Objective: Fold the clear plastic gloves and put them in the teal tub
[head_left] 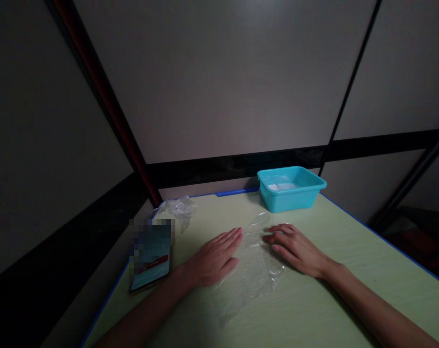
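Note:
A clear thin plastic sheet or bag lies flat on the pale green table, between my two hands. My left hand rests palm down on its left part, fingers stretched out together. My right hand lies on the sheet's right edge, fingers extended and slightly curled, fingertips touching the plastic. Neither hand grips anything.
A turquoise plastic tub with something white inside stands at the table's far edge. A crumpled clear plastic bag lies at the far left. A phone lies at the left edge. Grey wall panels close behind the table.

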### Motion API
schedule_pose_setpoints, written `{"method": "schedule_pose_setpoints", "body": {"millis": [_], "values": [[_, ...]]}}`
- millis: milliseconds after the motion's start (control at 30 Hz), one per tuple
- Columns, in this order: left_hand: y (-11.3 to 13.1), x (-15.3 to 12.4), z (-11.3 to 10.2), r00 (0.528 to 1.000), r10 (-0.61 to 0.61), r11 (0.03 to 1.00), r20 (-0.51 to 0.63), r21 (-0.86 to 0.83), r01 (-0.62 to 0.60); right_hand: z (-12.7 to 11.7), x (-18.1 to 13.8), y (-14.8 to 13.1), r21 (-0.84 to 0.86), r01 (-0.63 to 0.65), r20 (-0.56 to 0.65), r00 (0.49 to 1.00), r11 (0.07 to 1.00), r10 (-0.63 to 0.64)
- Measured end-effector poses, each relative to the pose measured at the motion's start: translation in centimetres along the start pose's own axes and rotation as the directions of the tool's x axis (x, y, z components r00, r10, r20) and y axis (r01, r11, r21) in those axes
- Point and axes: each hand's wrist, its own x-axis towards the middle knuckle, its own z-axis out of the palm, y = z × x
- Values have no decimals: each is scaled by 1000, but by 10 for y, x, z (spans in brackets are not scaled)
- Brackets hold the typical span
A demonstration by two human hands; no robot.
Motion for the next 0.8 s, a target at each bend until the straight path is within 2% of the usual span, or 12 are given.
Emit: {"method": "schedule_pose_setpoints", "body": {"millis": [433, 633, 800], "values": [[0, 1, -6, 1000, -24, 995, -13, -95, 23, 2, -1, 3, -15, -18, -67, 998, 1000, 17], [10, 2, -19, 992, 78, 985, -98, -146, -92, 2, -2, 9, -75, -66, -148, 987, 995, 55], [20, 2, -16, 968, 177, 966, -176, -157, -205, 3, -2, 10, -98, -75, -145, 988, 992, 60]]}}
